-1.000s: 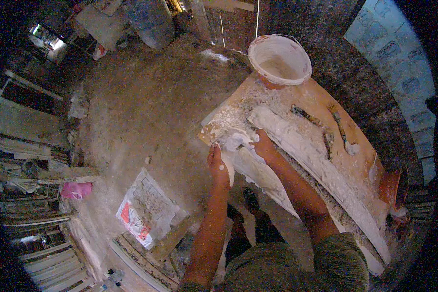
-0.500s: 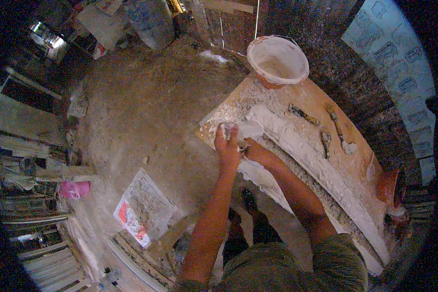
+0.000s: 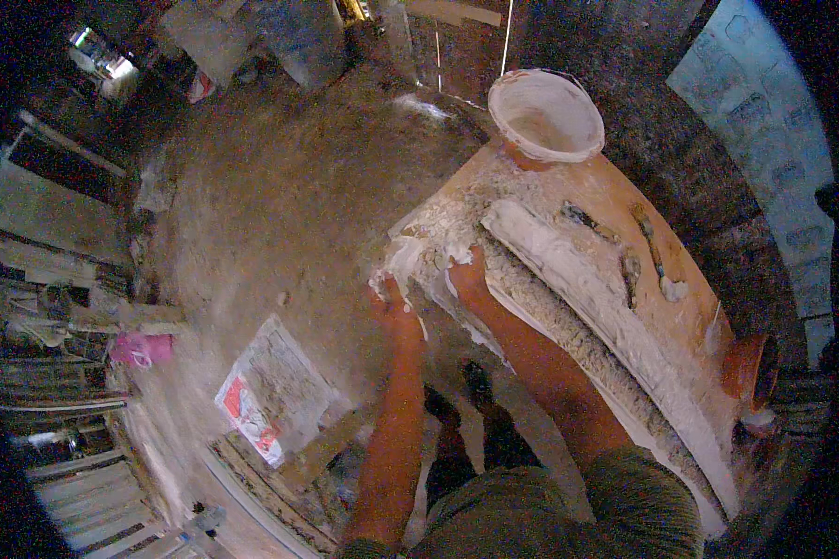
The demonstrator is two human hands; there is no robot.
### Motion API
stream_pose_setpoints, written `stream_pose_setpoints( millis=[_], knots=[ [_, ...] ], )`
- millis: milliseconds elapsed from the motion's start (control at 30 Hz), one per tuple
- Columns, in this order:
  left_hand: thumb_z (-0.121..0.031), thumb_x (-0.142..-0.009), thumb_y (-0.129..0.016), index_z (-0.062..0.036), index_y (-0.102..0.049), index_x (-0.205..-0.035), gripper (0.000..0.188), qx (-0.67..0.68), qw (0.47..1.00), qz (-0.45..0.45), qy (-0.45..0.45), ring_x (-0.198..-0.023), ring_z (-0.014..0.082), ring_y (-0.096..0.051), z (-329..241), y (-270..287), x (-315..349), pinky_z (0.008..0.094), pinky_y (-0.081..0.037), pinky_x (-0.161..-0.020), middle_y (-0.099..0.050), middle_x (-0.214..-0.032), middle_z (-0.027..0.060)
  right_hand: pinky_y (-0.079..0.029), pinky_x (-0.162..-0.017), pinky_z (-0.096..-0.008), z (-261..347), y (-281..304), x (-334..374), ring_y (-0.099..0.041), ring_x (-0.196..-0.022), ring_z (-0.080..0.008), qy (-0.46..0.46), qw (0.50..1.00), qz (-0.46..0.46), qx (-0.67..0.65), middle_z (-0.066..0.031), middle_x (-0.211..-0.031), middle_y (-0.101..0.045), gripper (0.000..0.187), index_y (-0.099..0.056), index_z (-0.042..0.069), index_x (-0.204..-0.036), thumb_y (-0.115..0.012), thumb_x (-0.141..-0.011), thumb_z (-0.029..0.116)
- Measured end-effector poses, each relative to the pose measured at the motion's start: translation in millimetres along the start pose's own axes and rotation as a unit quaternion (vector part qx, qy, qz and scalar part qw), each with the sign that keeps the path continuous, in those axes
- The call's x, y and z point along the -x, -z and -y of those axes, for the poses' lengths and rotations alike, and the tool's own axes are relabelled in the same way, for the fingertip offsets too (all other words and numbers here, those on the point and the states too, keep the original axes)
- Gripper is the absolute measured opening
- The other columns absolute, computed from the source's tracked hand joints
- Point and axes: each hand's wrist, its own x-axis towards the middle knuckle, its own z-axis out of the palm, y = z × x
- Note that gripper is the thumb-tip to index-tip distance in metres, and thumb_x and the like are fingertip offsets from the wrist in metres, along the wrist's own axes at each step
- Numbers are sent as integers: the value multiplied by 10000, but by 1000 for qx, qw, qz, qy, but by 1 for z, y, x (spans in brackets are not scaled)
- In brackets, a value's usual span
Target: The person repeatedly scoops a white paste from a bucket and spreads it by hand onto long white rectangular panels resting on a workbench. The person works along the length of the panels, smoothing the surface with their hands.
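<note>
My left hand [image 3: 393, 296] is closed at the near left corner of the table [image 3: 522, 200], its fingers smeared with wet white plaster-like paste [image 3: 405, 253]. My right hand [image 3: 470, 272] is closed a little to the right, at the end of a long moulded strip [image 3: 569, 256] coated in the same white material. Clumps of paste cling to the fingers of both hands. What lies inside each grip is hidden by paste and blur. A ragged white flap [image 3: 480, 337] hangs from the table edge below my right hand.
A white-crusted bucket [image 3: 548, 121] stands at the table's far corner. Several plaster-caked hand tools, one a brush-like tool [image 3: 657, 252], lie beyond the strip. An orange-brown pot [image 3: 750, 373] sits at the right end. An opened sack [image 3: 275, 391] lies on the dirt floor at left.
My hands were close together over the table end, with a pale blurred thing beside them. Now they are apart; the left has moved left and lower, to the table corner.
</note>
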Motion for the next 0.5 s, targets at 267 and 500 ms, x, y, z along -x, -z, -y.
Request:
stream_pose_setpoints(
  millis=[267,500],
  knots=[
    [-307,-1025,-650,75,-516,-1378,538,7,995,86,-39,-1169,275,-580,7,-21,6,399,-460,-1013,-615,-1310,188,-549,-931,-384,37,59,20,-659,-1089,-226,-50,988,101,-102,-126,-1186,-670,642,-450,31,-1363,-800,-829,97],
    [-284,-1030,-650,84,-545,-1328,485,21,999,20,-19,-1082,263,-611,20,-40,17,385,-495,-952,-652,-1229,196,-561,-900,-434,64,101,29,-703,-1018,-336,117,958,123,232,-232,-1112,-693,415,-654,-14,-1164,-797,-856,224]
  ],
)
